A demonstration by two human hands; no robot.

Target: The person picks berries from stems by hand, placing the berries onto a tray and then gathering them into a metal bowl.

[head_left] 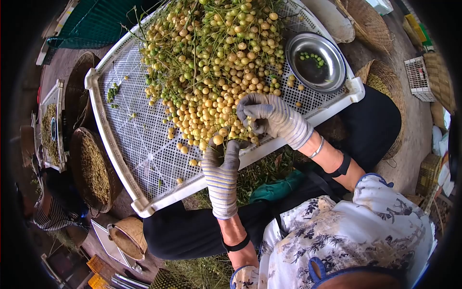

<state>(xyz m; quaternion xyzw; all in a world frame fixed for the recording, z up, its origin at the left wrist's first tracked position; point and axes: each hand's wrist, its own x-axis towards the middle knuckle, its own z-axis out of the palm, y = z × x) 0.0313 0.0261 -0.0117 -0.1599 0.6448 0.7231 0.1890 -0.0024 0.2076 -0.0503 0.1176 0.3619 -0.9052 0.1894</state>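
left hand: gloved, reaching straight forward over the tray's near edge; thumb and fingers a little apart, one yellow fruit showing at the tips; whether it is held cannot be told.
right hand: gloved, back upward, angled in leftward; fingers curled, tips narrowly gathered just beside the left hand's; whether a stem or fruit is pinched cannot be told.
wrists: black band behind the left glove; bracelet, then black strap, behind the right.
fruit: heaped on stems, directly beyond both hands; loose ones just left of the left fingertips.
tray: white, perforated, beneath both hands, its near edge over the legs.
bowl: metal, on the tray, beyond and right of the right hand; small green pieces inside.
cloth: green, below the right hand.
room, left of the hands: round basket of yellow fruit; second tray; another person's striped garment.
room, right of the hands: wicker basket; white crate.
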